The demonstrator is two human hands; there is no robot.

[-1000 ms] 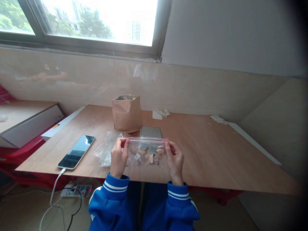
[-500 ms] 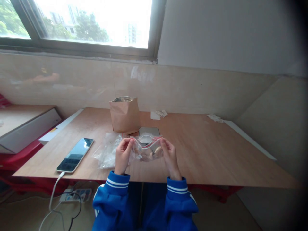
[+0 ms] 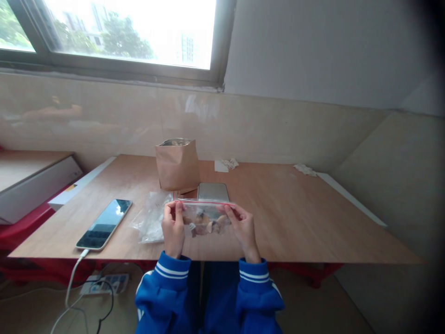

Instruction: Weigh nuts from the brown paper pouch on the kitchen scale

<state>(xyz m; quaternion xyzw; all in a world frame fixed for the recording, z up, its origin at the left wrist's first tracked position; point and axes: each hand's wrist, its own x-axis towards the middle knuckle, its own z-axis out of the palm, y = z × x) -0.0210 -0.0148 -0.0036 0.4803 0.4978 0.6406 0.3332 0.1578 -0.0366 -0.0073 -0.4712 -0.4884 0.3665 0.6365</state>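
- Your left hand (image 3: 173,228) pinches the left end of a clear zip bag (image 3: 205,218), thumb and fingers closed on its red seal strip.
- Your right hand (image 3: 243,227) pinches the right end the same way, so the bag hangs stretched between both hands, just above the near edge of the desk (image 3: 295,218).
- Small brown pieces sit low in the bag, below your fingertips.
- The seal looks flat and straight; whether it is fully pressed shut cannot be told.
- To close it well, keep the strip taut and run your fingertips along it from one end to the other, keeping the pieces clear of it.
- Just beyond your hands lie a grey slab (image 3: 213,190) and a brown paper bag (image 3: 177,165), standing open.
- Left of your left hand lie crumpled clear plastic (image 3: 151,222) and, further left, a phone (image 3: 104,224).
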